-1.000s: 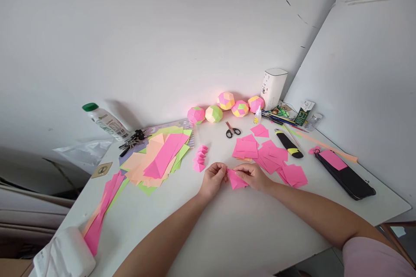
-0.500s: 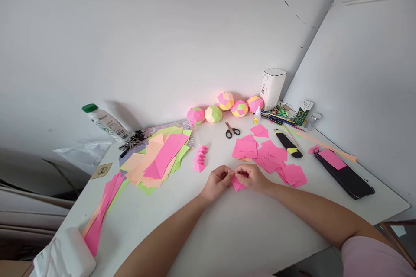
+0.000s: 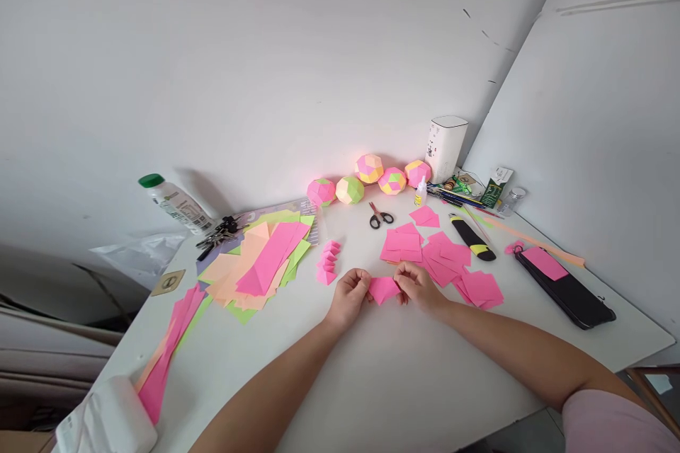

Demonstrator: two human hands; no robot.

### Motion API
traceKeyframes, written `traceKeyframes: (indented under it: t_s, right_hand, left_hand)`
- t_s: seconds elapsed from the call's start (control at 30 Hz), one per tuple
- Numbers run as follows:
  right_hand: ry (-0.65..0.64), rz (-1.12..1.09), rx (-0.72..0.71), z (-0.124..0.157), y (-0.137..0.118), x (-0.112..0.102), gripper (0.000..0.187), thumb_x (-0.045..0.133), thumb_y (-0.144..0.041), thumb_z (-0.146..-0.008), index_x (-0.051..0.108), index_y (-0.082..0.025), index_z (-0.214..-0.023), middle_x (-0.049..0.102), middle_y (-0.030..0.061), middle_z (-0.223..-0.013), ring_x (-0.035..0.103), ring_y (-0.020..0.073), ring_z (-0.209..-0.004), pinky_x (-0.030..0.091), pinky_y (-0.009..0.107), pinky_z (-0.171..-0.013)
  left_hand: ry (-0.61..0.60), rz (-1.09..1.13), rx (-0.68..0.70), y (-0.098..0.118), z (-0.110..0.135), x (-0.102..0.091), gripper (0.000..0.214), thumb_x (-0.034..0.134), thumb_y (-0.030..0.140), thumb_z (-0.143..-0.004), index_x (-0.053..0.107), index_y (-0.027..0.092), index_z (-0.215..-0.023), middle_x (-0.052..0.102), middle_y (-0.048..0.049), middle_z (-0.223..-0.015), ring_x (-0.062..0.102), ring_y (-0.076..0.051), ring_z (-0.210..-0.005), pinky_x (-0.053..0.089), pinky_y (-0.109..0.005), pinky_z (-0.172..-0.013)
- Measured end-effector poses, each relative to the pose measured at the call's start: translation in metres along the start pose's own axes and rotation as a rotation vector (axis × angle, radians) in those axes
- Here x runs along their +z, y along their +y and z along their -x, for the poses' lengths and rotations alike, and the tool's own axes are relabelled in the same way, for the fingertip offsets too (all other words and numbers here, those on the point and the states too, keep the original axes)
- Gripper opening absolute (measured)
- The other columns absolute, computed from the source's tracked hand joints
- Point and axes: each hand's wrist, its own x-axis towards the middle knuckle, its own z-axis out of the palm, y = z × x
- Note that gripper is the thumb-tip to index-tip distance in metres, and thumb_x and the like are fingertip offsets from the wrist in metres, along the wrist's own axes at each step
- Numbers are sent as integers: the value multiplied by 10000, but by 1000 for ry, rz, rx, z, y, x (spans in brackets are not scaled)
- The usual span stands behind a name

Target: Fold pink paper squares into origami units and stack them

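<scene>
A folded piece of pink paper is stretched between my two hands, its lower edge coming to a point. My left hand pinches its left end, and my right hand pinches the right end. Just beyond my left hand stands a short row of folded pink paper pieces. Loose pink paper squares lie spread past my right hand. The fingertips behind the paper are partly hidden.
Scissors, a glue bottle and a box cutter lie or stand farther back. Several paper balls line the wall. Coloured sheets are heaped at left; a black pouch lies right.
My hands have moved apart, so the pink paper between them now shows wide and open to view. Earlier my fingertips met over it. The camera view has shifted slightly.
</scene>
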Motion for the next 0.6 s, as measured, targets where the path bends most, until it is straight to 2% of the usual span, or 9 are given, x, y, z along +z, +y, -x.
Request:
traceKeyframes:
  t_s: [0.13, 0.27, 0.47, 0.6]
  right_hand:
    - [-1, -47, 19, 1, -3, 0, 112, 440, -265, -813, 404, -203, -728, 480, -64, -529, 517, 105, -436, 379, 217, -434]
    - [-37, 42, -17, 2, -2, 1, 138, 517, -321, -804, 454, -201, -827, 484, -64, -602, 518, 95, -454, 386, 211, -441]
    - [-92, 154, -82, 0, 0, 2, 187, 512, -327, -829, 532, -172, -727, 487, -35, -628, 502, 86, -465, 376, 206, -431]
    - [-75, 136, -55, 2, -3, 2, 198, 536, -323, -807, 557, -166, -688, 496, -29, -616, 513, 96, -484, 422, 217, -457]
  left_hand:
    - [34, 41, -10, 0, -1, 0, 309, 631, 441, -706, 485, 170, -690, 480, 52, -524, 470, -87, -442, 411, -226, -457]
    - [22, 26, 6, -1, -1, -1, 287, 617, 423, -730, 492, 166, -699, 475, 50, -536, 473, -84, -456, 415, -223, -467]
    - [-100, -111, 3, 3, 4, 1, 260, 623, 395, -730, 516, 158, -716, 523, 23, -632, 490, -82, -499, 423, -230, -508]
    - [-109, -166, -10, 6, 6, 3, 269, 622, 402, -720, 516, 156, -696, 511, 24, -625, 481, -81, -502, 416, -223, -499]
